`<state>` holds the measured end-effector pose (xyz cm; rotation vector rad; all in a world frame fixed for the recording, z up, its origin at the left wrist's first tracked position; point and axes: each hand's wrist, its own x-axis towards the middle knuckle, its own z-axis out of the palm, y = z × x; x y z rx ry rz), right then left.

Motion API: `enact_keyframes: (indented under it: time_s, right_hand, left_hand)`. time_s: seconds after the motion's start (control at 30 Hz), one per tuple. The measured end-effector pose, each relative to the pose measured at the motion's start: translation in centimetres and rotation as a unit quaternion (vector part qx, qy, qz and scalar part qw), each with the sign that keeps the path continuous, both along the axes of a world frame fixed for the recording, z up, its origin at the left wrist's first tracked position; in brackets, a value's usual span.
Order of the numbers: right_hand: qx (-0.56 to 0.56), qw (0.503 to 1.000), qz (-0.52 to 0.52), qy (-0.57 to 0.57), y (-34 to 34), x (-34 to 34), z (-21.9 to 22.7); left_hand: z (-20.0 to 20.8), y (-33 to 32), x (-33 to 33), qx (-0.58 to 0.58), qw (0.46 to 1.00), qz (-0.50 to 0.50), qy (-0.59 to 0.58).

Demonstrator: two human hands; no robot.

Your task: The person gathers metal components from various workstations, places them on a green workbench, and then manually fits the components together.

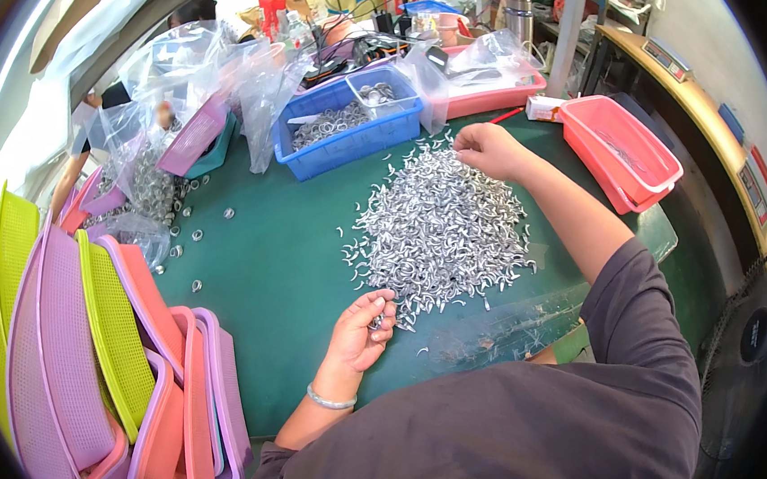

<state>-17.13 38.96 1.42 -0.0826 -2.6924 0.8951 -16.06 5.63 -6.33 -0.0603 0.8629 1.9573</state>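
A large heap of small curved silvery metal pieces (447, 231) lies on the green tabletop (284, 241). At the heap's near left edge is my left hand (360, 335), palm up, its fingers curled around a few small metal pieces (377, 321). My right hand (491, 151) reaches across to the far edge of the heap, fingertips pressed together and pointing down. Whatever those fingertips hold, if anything, is too small to make out. Stray pieces are scattered around the heap's rim.
Behind the heap stands a blue bin (347, 124) of metal rings. Red trays (620, 155) sit at the far right. Stacked purple, green and coral baskets (113, 353) crowd the left edge. Loose rings (196, 235) and clear plastic bags (177, 61) lie beyond them.
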Motion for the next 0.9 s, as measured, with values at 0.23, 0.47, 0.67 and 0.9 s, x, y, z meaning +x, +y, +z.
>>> enact_keyframes:
  time_s: [0.23,0.47,0.67,0.9]
  right_hand:
    - [0.100,0.990,0.099,0.022,-5.4,-11.4,1.8]
    - [0.142,0.964,0.224,-0.026,-19.2,-23.2,0.9]
    - [0.188,0.960,0.105,-0.182,-26.2,-29.8,-3.3]
    - [0.311,0.923,0.090,-0.209,-25.3,-33.0,-7.1]
  left_hand:
    - [0.3,-3.8,-1.5,0.021,0.980,0.196,-0.020]
    - [-0.8,-5.3,-1.9,0.015,0.960,0.278,-0.029]
    - [-0.8,-6.0,-2.4,0.033,0.953,0.293,-0.075]
    - [-0.7,-6.4,-2.2,0.053,0.965,0.245,-0.080]
